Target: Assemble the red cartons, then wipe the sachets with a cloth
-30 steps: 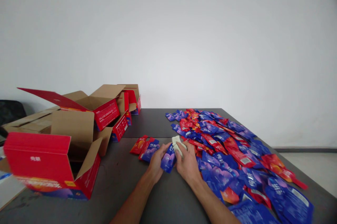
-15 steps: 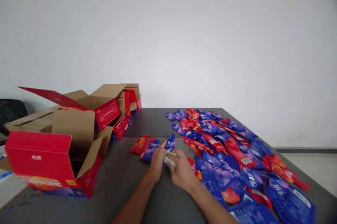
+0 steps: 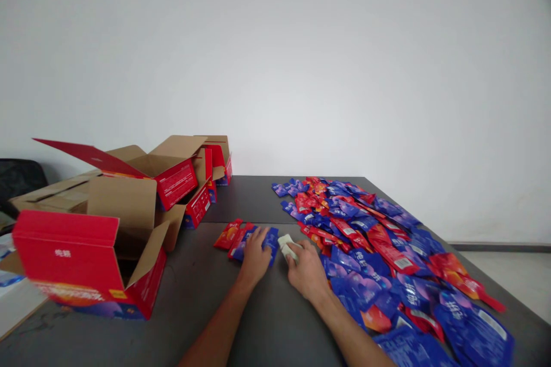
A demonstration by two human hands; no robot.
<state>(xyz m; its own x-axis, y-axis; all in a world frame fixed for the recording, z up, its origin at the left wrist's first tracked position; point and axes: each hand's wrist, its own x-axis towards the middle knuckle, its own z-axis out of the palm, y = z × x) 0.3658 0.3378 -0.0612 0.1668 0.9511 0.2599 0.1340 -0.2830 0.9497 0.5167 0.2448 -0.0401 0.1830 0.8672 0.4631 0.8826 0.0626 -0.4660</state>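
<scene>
My left hand (image 3: 255,257) is on a blue pouch (image 3: 272,239), with its thumb and fingers against it; the fingertips are partly hard to make out. This pouch lies at the right end of a short row, beside another blue pouch (image 3: 239,244) and a red pouch (image 3: 227,236). A folded whitish cloth (image 3: 286,243) is gripped in my right hand (image 3: 308,272), just above the dark table (image 3: 275,327), between the row and a big pile of red and blue pouches (image 3: 357,263).
Open red cartons with brown flaps stand on the left, the nearest carton (image 3: 64,258) in front and another carton (image 3: 176,183) behind it. A closed brown box (image 3: 55,194) sits at the far left, near a dark chair (image 3: 19,180). A white wall (image 3: 275,68) rises behind the table.
My left hand has moved slightly left and laid the blue pouch down at the row. My right hand has drawn apart from it to the right, keeping the cloth.
</scene>
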